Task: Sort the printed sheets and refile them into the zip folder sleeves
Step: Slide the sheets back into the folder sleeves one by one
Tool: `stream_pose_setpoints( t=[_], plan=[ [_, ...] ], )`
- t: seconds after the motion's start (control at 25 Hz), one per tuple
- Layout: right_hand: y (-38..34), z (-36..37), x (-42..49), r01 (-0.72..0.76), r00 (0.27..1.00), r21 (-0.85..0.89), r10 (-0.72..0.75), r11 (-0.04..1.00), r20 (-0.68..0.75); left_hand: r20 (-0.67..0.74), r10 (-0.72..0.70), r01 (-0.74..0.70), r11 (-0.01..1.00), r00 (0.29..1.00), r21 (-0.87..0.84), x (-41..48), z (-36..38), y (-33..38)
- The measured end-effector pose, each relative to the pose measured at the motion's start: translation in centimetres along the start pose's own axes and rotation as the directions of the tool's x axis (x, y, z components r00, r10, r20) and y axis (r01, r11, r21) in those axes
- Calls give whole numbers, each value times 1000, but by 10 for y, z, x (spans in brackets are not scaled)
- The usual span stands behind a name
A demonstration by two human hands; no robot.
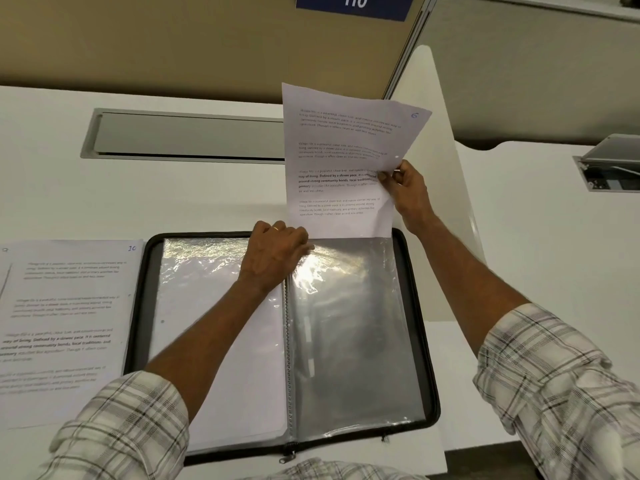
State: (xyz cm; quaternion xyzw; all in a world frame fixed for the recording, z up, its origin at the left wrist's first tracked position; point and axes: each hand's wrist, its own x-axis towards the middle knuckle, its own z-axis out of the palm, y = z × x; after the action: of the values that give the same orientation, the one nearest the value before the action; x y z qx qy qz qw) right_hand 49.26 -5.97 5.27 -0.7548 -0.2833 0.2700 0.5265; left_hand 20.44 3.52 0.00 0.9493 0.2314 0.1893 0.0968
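At frame centre the right hand (406,188) pinched the upright printed sheet (341,154) numbered 6, while the left hand (273,252) gripped the clear sleeve (353,327) top.

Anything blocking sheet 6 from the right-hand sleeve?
Nothing visible. Lower edge of the sheet meets the top opening of the right-hand sleeve, which looks empty; the left hand grips that opening at its left end. The right hand pinches the sheet's right edge.

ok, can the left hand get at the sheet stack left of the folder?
Probably yes. The stack lies uncovered beside the folder on that side, nothing between. But the left hand grips the sleeve mouth while the right hand holds a sheet, so it must let go first.
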Motion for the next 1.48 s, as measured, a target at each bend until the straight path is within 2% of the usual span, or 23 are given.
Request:
stream_pose_setpoints(
  t=[0.2, 0.4, 0.56, 0.72, 1.0, 1.24, 1.48],
  plan=[
    [-4, 4, -2, -3, 999, 99, 6, 995, -32, 18, -14, 14, 1000, 1000, -1, 2, 2, 0],
    [-3, 11, -6, -22, 998, 195, 33, 981, -52, 76, 119, -116, 992, 990, -40, 7, 5, -3],
    [-5, 12, -7, -51, 996, 272, 69, 961, -58, 124, 23, -14, 997, 992, -73, 6, 2, -3],
    [-10, 16, -8, -85, 995, 318, 94, 944, -14, 90, 37, -36, 999, 995, -9, 6, -1, -6],
    [-8, 9, -17, -81, 997, 244, 81, 966, 7, 117, 9, -12, 1000, 993, 24, 11, -4, -7],
    [-4, -2, -25, -34, 999, 119, 30, 992, 31, 118, -102, 108, 993, 988, -43, 12, -6, -2],
    [0, -12, -27, 35, 999, -11, -35, 999, -26, 117, -194, 206, 973, 974, -105, 13, -9, -1]
  ],
)
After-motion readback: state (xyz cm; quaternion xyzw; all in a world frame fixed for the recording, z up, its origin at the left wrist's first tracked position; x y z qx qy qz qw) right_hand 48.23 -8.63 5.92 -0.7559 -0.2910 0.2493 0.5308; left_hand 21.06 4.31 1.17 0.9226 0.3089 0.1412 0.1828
